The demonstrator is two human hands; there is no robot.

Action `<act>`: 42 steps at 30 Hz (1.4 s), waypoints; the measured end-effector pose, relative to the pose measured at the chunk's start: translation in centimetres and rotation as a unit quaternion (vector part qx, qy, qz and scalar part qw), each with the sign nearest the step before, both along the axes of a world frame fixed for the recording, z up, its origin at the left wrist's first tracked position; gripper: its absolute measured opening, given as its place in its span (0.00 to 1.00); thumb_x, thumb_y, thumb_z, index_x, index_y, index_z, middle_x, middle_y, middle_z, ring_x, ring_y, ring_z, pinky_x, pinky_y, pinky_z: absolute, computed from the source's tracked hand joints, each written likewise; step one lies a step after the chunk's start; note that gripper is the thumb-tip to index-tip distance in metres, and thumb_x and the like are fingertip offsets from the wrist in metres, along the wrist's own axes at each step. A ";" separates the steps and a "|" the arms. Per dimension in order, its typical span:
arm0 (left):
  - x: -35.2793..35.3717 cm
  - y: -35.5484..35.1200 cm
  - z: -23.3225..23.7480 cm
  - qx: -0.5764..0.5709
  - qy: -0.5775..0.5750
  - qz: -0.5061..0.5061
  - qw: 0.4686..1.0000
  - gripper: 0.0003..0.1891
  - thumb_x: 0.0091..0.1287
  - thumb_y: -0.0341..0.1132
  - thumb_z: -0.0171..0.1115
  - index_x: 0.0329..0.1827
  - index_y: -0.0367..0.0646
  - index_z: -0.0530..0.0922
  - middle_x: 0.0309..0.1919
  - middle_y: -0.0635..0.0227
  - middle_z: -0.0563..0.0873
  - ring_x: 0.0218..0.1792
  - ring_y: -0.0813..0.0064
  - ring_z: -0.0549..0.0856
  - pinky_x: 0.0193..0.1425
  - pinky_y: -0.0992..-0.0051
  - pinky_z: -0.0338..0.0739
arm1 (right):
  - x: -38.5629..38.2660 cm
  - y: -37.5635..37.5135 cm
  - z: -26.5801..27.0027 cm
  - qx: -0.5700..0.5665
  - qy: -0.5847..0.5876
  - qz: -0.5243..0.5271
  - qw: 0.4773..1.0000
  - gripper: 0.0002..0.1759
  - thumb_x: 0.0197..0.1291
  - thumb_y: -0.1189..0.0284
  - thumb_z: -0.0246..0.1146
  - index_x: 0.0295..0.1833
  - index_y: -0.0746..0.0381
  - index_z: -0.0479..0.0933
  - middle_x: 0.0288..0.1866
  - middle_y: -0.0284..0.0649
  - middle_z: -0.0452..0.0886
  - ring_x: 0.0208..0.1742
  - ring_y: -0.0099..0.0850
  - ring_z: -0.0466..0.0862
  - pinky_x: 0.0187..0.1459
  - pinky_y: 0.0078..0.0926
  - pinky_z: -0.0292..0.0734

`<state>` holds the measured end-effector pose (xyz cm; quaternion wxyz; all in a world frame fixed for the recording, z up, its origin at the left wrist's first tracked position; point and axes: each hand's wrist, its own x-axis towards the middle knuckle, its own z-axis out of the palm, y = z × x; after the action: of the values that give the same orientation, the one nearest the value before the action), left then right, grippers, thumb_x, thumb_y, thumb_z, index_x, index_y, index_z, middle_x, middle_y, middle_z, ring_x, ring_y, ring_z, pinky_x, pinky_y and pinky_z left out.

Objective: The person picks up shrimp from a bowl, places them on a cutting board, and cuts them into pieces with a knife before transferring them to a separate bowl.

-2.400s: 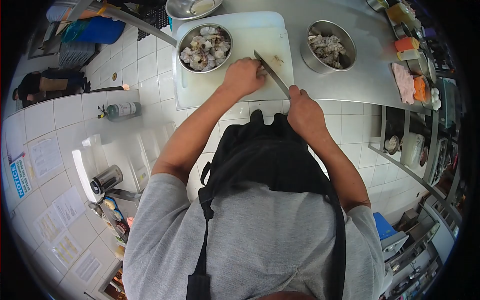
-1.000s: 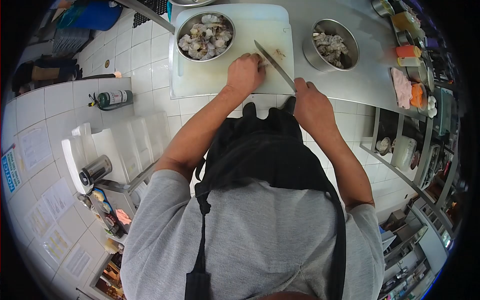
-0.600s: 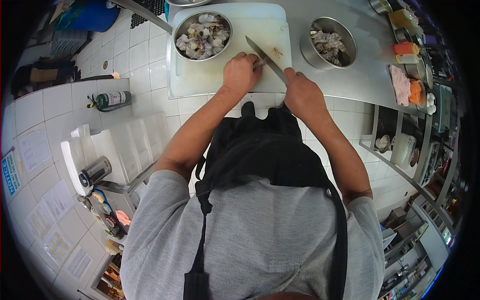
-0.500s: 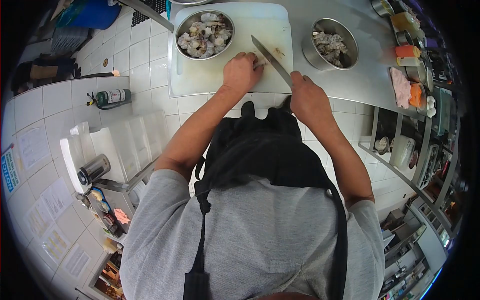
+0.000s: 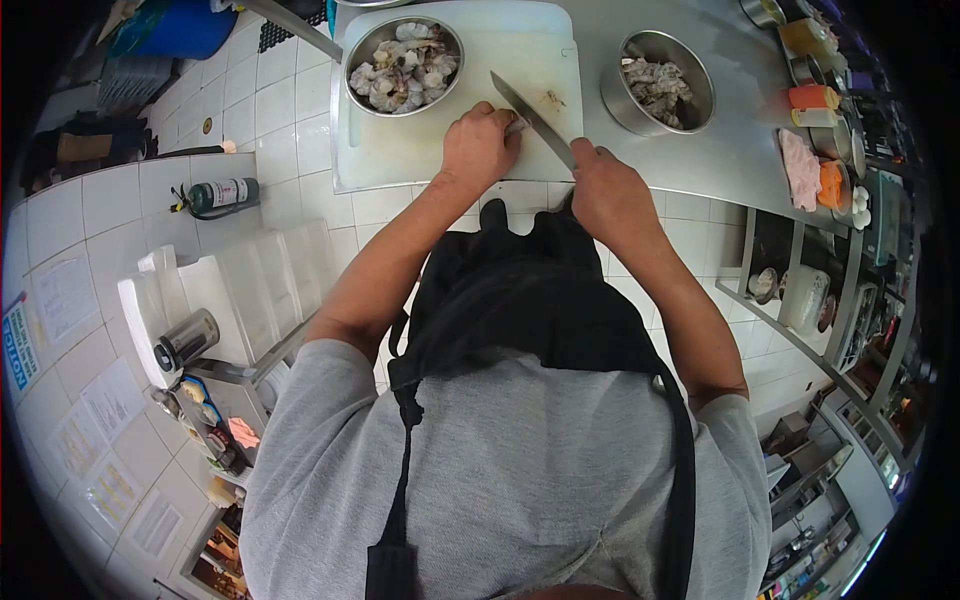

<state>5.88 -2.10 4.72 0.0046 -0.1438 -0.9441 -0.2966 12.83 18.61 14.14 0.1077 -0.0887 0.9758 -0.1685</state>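
Observation:
My right hand (image 5: pixel 612 190) is wrapped round the handle of a kitchen knife (image 5: pixel 532 119), its long blade slanting up and left over the white cutting board (image 5: pixel 400 155). Closed fingers of my left hand (image 5: pixel 480 145) pin a shrimp (image 5: pixel 516 126) to the board, mostly hidden by the fingers and lying right beside the blade. Above that hand, a steel bowl (image 5: pixel 355 95) full of peeled shrimp (image 5: pixel 405 80) rests on the board. Brown scraps (image 5: pixel 553 98) lie just right of the knife. Off the board to the right stands a deeper steel pot (image 5: pixel 630 115) holding greyish shrimp or shells (image 5: pixel 658 88).
The steel counter (image 5: pixel 690 170) carries a pink cloth (image 5: pixel 800 170), an orange cloth (image 5: pixel 830 187) and several containers along its right side. A wire-framed shelf (image 5: pixel 790 270) is below right. A fire extinguisher (image 5: pixel 222 195) and white bins (image 5: pixel 255 295) are at left.
The knife and both hands have shifted slightly left, and the blade now lies closer along the shrimp at my left fingertips. My grip on both is unchanged.

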 end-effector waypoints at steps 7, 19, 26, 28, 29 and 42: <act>-0.2 -0.3 -0.1 0.018 -0.007 0.021 1.000 0.11 0.66 0.38 0.72 0.42 0.39 0.91 0.39 0.53 0.90 0.42 0.49 0.91 0.49 0.53 0.86 | 1.9 0.6 1.6 0.019 -0.048 0.006 0.999 0.13 0.64 0.81 0.60 0.54 0.65 0.72 0.41 0.57 0.84 0.41 0.59 0.90 0.45 0.55 0.87; 0.4 -1.1 -0.6 0.024 0.001 0.024 0.999 0.11 0.64 0.37 0.73 0.43 0.39 0.90 0.38 0.53 0.90 0.41 0.49 0.91 0.48 0.53 0.86 | 0.7 -0.2 0.7 -0.014 -0.031 -0.016 0.999 0.11 0.66 0.80 0.59 0.53 0.66 0.73 0.43 0.59 0.85 0.43 0.61 0.90 0.46 0.56 0.86; -0.2 -1.3 -0.4 0.010 -0.017 0.003 1.000 0.10 0.63 0.36 0.73 0.43 0.39 0.90 0.36 0.51 0.90 0.40 0.47 0.91 0.48 0.53 0.86 | 2.1 -0.4 1.2 0.002 -0.073 -0.008 0.997 0.11 0.66 0.81 0.58 0.53 0.66 0.72 0.43 0.59 0.85 0.43 0.61 0.89 0.47 0.57 0.86; -0.4 -1.3 -0.6 0.014 -0.012 -0.003 1.000 0.10 0.63 0.36 0.73 0.42 0.39 0.90 0.36 0.51 0.90 0.40 0.47 0.91 0.48 0.53 0.86 | 1.7 -0.8 -0.1 0.005 -0.069 -0.016 0.997 0.12 0.65 0.81 0.59 0.53 0.66 0.72 0.43 0.59 0.85 0.43 0.62 0.89 0.47 0.57 0.86; -0.3 -1.3 -0.8 0.017 -0.008 -0.010 1.000 0.10 0.63 0.35 0.73 0.42 0.39 0.90 0.36 0.51 0.90 0.40 0.47 0.91 0.48 0.53 0.86 | 1.4 -0.9 -0.5 0.004 -0.071 -0.017 0.997 0.12 0.65 0.81 0.59 0.53 0.66 0.72 0.43 0.59 0.85 0.43 0.62 0.89 0.47 0.57 0.86; 0.4 -2.0 -0.7 0.057 -0.014 0.012 0.998 0.11 0.62 0.36 0.76 0.41 0.38 0.89 0.36 0.53 0.90 0.40 0.50 0.91 0.48 0.55 0.86 | 2.0 -0.7 1.4 -0.009 -0.072 -0.009 0.997 0.11 0.67 0.80 0.60 0.53 0.66 0.73 0.43 0.60 0.85 0.44 0.60 0.89 0.48 0.57 0.85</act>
<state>6.33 -4.09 3.99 0.0032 -0.1284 -0.9274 -0.3515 14.87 17.90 15.58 0.1752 -0.0686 0.9646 -0.1846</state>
